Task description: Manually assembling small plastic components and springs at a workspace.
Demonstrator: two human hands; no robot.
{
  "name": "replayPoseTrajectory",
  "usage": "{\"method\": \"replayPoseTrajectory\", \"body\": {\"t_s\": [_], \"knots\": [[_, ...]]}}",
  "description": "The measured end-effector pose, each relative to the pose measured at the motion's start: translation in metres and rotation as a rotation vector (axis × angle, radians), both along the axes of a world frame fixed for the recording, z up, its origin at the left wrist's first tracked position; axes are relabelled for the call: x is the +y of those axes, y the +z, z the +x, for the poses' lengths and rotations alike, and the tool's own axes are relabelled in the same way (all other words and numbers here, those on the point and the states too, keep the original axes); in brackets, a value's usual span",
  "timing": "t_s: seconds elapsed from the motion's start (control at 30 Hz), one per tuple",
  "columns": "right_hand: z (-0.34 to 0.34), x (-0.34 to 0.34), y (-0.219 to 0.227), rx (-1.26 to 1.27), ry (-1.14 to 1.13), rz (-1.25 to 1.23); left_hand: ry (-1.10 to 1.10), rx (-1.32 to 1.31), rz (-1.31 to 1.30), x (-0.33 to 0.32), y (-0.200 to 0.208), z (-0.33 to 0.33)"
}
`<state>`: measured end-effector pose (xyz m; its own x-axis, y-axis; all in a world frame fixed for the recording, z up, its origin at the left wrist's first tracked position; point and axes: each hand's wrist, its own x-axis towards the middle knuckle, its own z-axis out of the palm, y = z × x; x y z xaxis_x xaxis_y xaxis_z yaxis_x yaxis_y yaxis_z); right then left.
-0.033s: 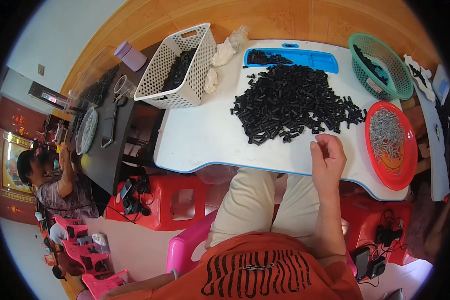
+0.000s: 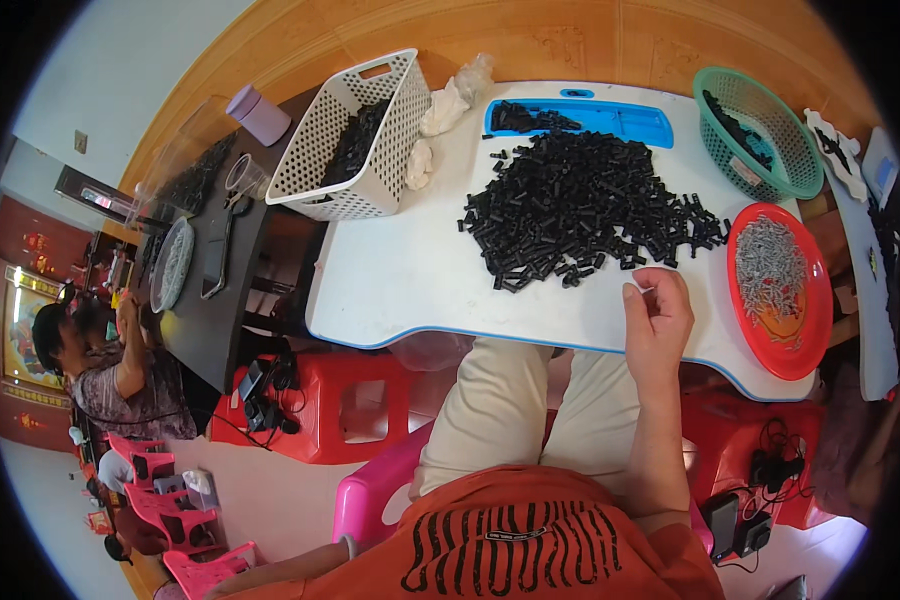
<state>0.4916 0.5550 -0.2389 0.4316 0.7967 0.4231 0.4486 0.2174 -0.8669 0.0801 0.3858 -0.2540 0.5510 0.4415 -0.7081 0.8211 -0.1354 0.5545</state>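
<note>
My right hand (image 2: 660, 312) is over the near part of the white table (image 2: 400, 270), just in front of a large heap of short black tube-like pieces (image 2: 570, 205). Its fingers are curled in toward the thumb, and what lies inside them, if anything, is hidden. To the right of this hand, a red plate (image 2: 808, 345) holds many small grey metal pieces, perhaps screws (image 2: 770, 262). Behind the heap lies a blue tray (image 2: 642, 123) with more black pieces at its left end. My left arm (image 2: 280, 572) runs out at the lower left; its hand is out of sight.
A white perforated basket (image 2: 375, 195) with black pieces stands at the table's left; a green basket (image 2: 800, 165) is at the back right. A dark table (image 2: 215, 330) adjoins on the left, where another person (image 2: 135, 385) sits. Red stools (image 2: 320, 405) are below.
</note>
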Motion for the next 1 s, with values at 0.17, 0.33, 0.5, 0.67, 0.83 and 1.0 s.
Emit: {"method": "replayPoseTrajectory", "body": {"t_s": [0.17, 0.33, 0.5, 0.67, 0.83, 1.0], "knots": [[0.029, 0.004, 0.006, -0.315, -0.103, -0.119, -0.006, -0.042, 0.047, 0.008, 0.001, 0.007], [0.024, 0.012, 0.005, -0.558, -0.124, -0.178, 0.045, -0.048, 0.388, 0.041, -0.009, 0.037], [0.016, 0.018, 0.003, -0.599, -0.106, -0.243, -0.119, -0.087, 0.402, 0.06, -0.019, 0.063], [0.008, 0.013, -0.006, -0.645, -0.098, -0.214, -0.058, -0.148, 0.444, 0.057, -0.034, 0.055], [0.008, 0.012, -0.004, -0.487, -0.122, -0.179, 0.042, 0.145, 0.502, 0.04, -0.046, 0.035], [0.011, 0.006, -0.009, -0.463, -0.116, -0.191, -0.285, 0.167, -0.04, 0.045, -0.006, 0.022]]}}
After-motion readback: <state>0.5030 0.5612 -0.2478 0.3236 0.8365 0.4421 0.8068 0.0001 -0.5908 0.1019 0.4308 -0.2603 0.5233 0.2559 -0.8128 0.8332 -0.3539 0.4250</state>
